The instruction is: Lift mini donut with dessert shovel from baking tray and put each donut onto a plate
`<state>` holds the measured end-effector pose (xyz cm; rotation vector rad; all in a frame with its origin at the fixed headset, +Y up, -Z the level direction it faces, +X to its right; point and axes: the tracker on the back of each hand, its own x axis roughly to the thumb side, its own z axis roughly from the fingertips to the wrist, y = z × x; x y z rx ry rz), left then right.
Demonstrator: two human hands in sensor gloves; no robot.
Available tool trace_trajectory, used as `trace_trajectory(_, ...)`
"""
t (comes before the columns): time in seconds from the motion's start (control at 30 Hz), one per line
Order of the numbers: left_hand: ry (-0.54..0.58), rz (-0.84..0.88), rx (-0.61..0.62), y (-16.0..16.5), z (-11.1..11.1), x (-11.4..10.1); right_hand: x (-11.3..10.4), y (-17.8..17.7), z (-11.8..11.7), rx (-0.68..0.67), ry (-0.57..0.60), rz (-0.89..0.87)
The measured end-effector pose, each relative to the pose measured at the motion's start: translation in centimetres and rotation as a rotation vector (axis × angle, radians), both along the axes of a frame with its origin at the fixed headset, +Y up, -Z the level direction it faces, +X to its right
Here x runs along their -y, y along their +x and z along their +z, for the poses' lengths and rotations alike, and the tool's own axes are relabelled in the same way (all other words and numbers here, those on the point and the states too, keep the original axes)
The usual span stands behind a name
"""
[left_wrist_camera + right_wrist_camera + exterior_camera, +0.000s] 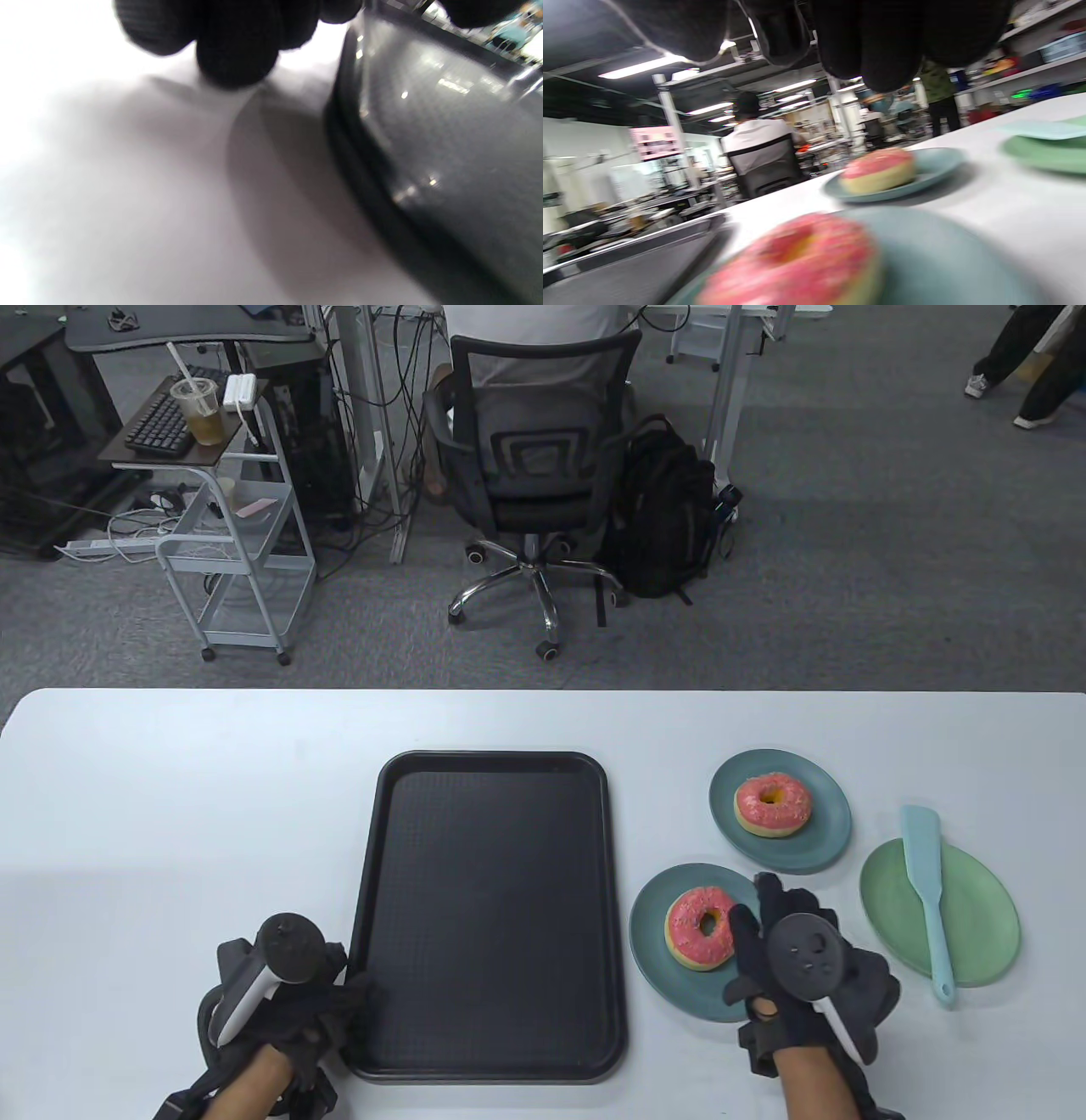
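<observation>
The black baking tray lies in the middle of the table with nothing on it. Two pink-iced donuts sit on teal plates to its right: the near donut on the near plate, the far donut on the far plate. The light blue dessert shovel lies across a green plate, untouched. My right hand hovers over the near plate's right side, fingers straight, holding nothing. My left hand rests on the table against the tray's left rim, with its fingers loosely curled.
The white table stretches left of the tray. Beyond its far edge stand an office chair with a seated person, a black backpack and a white cart.
</observation>
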<state>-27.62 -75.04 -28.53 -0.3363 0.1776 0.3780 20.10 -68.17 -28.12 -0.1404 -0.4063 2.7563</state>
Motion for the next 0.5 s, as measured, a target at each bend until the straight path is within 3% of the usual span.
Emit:
trace_trajectory(0.27, 0.181, -0.093, 0.089, 1.7, 1.3, -2.3, 0.2, -11.4, 1.2, -0.246, 0.037, 0.100)
trace_trajectory(0.5, 0.246, -0.187, 0.121, 2.5, 2.0, -2.9, 3.3, -14.2, 2.3, -0.329, -0.087, 0.291)
